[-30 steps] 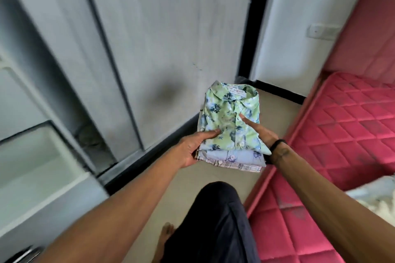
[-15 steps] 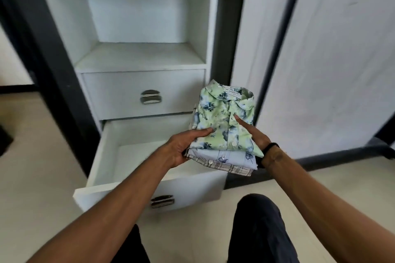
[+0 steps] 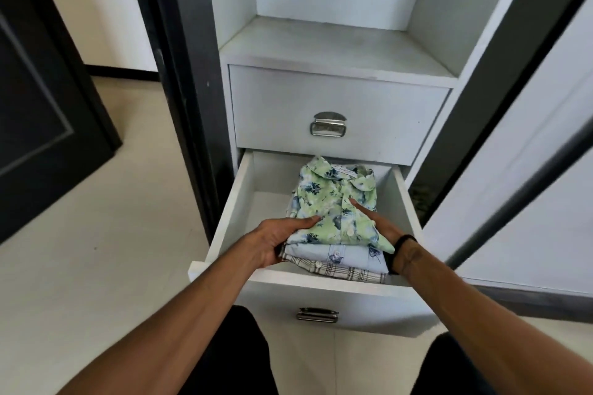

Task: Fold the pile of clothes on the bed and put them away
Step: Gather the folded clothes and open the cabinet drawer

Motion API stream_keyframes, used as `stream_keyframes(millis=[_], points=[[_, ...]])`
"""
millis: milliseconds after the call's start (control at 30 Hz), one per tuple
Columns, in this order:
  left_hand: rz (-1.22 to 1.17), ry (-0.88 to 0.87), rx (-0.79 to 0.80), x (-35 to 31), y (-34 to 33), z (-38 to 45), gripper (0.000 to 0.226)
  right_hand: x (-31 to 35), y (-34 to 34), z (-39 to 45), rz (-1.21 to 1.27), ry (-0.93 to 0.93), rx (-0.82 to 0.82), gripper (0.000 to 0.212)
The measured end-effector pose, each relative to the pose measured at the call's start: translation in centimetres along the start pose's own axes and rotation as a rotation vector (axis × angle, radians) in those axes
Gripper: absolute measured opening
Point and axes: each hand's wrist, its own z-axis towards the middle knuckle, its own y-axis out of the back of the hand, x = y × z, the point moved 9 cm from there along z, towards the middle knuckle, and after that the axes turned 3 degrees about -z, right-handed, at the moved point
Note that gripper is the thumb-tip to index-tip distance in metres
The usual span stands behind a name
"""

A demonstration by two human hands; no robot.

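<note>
A stack of three folded shirts sits inside the open lower drawer [image 3: 224, 224] of a white wardrobe. On top lies a green floral shirt [image 3: 333, 202], under it a pale blue shirt [image 3: 346, 258], and at the bottom a checked shirt [image 3: 349, 272]. My left hand [image 3: 272, 242] grips the stack's left side, thumb on top and fingers underneath. My right hand [image 3: 375, 224] holds the right side, thumb lying across the green shirt, its fingers hidden behind the stack. A black band circles my right wrist.
Above the open drawer is a shut drawer [image 3: 337, 112] with a metal handle, then a bare shelf [image 3: 337, 45]. A sliding wardrobe door [image 3: 526, 170] stands at the right, a dark door [image 3: 48, 106] at the left. Pale floor tiles and my dark-trousered knees fill the foreground.
I have turned from the bed to the wardrobe, and both hands have carried the stack forward and down from above the drawer's front into the open drawer.
</note>
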Motion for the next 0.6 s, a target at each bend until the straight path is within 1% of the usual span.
stream_keyframes(millis=[100,133,167,200,233,267,300,333,400,433,467,500,533,567,600], points=[[0.107,0.037,-0.026,1.1,1.3,2.3,0.058,-2.4,1.3,2.3,-0.11,-0.108,-0.034,0.085],[0.143,0.049,-0.042,1.5,2.0,3.3,0.057,-3.5,1.9,3.2,-0.123,-0.147,-0.035,0.088],[0.205,0.059,-0.069,1.7,2.7,4.2,0.053,-4.1,2.2,3.8,-0.141,-0.173,-0.042,0.093],[0.288,0.062,-0.099,1.8,3.5,4.7,0.05,-4.8,2.2,3.9,-0.159,-0.209,-0.032,0.103],[0.39,0.075,-0.116,1.9,4.1,5.2,0.052,-5.3,2.2,4.0,-0.188,-0.235,-0.041,0.113],[0.49,0.098,-0.122,2.1,4.5,5.8,0.056,-5.8,2.4,4.2,-0.197,-0.258,-0.043,0.119],[0.588,0.13,-0.125,2.5,4.7,6.1,0.057,-6.6,2.5,4.3,-0.207,-0.291,-0.042,0.117],[0.686,0.145,-0.13,2.6,4.8,6.2,0.055,-7.1,2.5,4.1,-0.247,-0.334,-0.038,0.107],[0.846,0.165,-0.147,2.8,5.2,6.3,0.051,-7.6,2.7,3.5,-0.366,-0.39,-0.075,0.08],[0.901,0.168,-0.159,2.7,5.2,6.1,0.052,-7.6,2.9,3.4,-0.401,-0.394,-0.1,0.072],[0.954,0.15,-0.188,2.3,5.4,5.8,0.056,-7.3,3.1,3.2,-0.433,-0.385,-0.129,0.069],[1.017,0.112,-0.233,1.7,5.5,5.3,0.062,-6.8,3.1,3.0,-0.465,-0.37,-0.156,0.07],[1.091,0.037,-0.29,0.8,5.6,4.6,0.068,-6.0,2.9,2.5,-0.518,-0.344,-0.181,0.07],[1.141,-0.081,-0.343,-0.6,5.2,3.8,0.073,-5.1,2.8,2.0,-0.59,-0.31,-0.204,0.067],[1.138,-0.241,-0.363,-2.0,4.2,2.7,0.072,-3.9,2.5,1.2,-0.678,-0.249,-0.214,0.062]])
